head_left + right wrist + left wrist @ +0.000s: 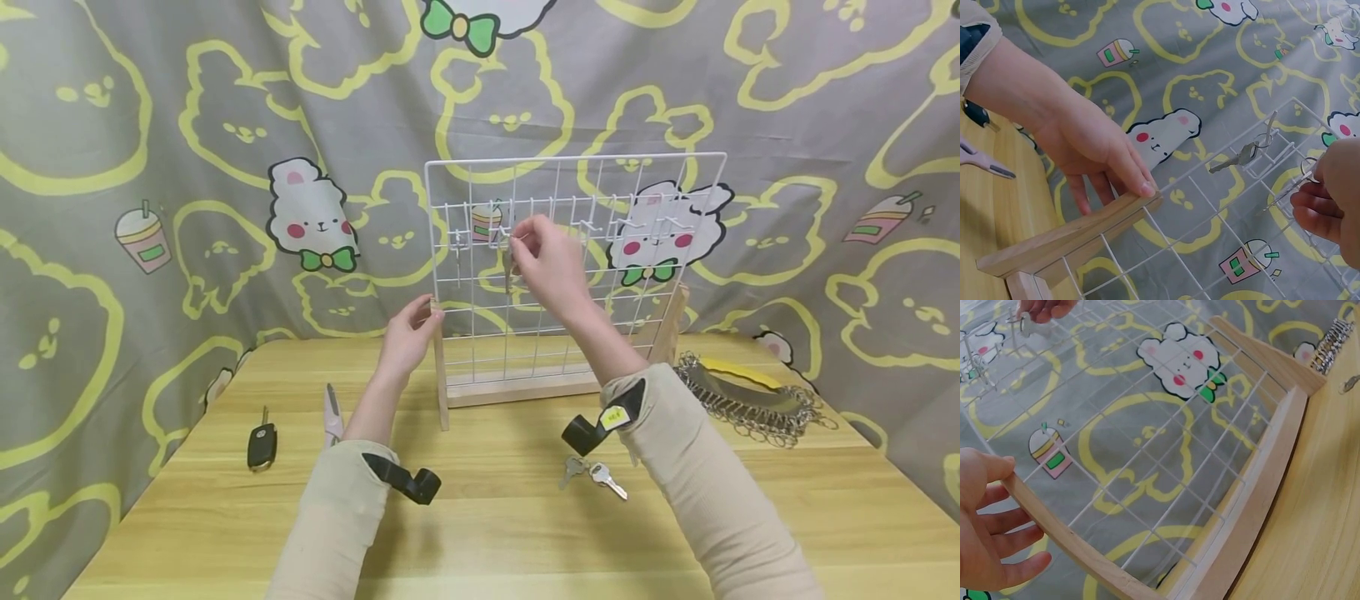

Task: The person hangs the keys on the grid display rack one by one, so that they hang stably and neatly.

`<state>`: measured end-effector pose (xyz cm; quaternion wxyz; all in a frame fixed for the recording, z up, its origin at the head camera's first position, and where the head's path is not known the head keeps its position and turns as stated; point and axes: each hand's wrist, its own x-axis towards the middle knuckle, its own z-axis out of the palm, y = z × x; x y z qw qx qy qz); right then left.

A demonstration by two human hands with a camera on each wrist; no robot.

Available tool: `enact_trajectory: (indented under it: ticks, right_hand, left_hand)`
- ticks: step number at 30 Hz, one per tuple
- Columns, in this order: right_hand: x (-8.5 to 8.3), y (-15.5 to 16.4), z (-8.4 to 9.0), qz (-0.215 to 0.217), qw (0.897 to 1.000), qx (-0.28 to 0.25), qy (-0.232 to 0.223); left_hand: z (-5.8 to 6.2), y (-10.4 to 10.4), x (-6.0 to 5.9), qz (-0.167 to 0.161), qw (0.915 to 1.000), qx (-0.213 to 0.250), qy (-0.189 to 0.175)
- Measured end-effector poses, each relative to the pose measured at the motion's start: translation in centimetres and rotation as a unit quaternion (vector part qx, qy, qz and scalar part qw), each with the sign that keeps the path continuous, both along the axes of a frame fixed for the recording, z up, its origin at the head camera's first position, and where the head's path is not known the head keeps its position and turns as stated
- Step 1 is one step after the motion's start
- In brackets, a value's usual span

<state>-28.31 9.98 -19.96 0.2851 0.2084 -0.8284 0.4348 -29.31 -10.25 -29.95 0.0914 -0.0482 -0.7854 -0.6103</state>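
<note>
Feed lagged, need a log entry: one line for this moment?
left hand: steadies rack post | right hand: pinches key ring at hook | one key hung | keys on table

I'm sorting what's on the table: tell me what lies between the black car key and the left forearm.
In the head view, a pair of pink-handled pliers lies on the wooden table between the car key and the left forearm.

The white wire grid rack (574,267) in its pale wooden frame (441,367) sits right between the hands, in front of a grey cloth backdrop (150,125) covered in yellow-outlined bears plus white bears with green bows. Silver keys (592,477) lie under the right forearm, a black car key fob (262,445) sits left of the left arm, and both sleeves are beige.
</note>
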Motion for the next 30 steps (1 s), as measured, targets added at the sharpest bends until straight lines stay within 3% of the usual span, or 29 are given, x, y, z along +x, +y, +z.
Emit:
enact_trajectory:
  ticks: [7,14,24,30]
  right_hand:
    - [0.0,0.2,-0.5,0.013,0.999,-0.03,-0.033]
    - [0.3,1.6,-2.0,0.012,0.999,-0.012,-0.045]
    - [1.6,4.4,-6.1,0.03,0.992,0.005,-0.121]
    - [2.6,6.4,-9.9,0.047,0.986,0.043,-0.155]
  left_hand:
    - [0.1,0.0,0.1,0.0,1.0,0.0,-0.002]
    - [0.0,0.1,0.1,0.002,1.0,-0.001,-0.001]
    - [-0.1,0.0,0.0,-0.002,1.0,0.006,0.004]
    - [-0.1,0.0,-0.1,-0.001,1.0,0.006,0.002]
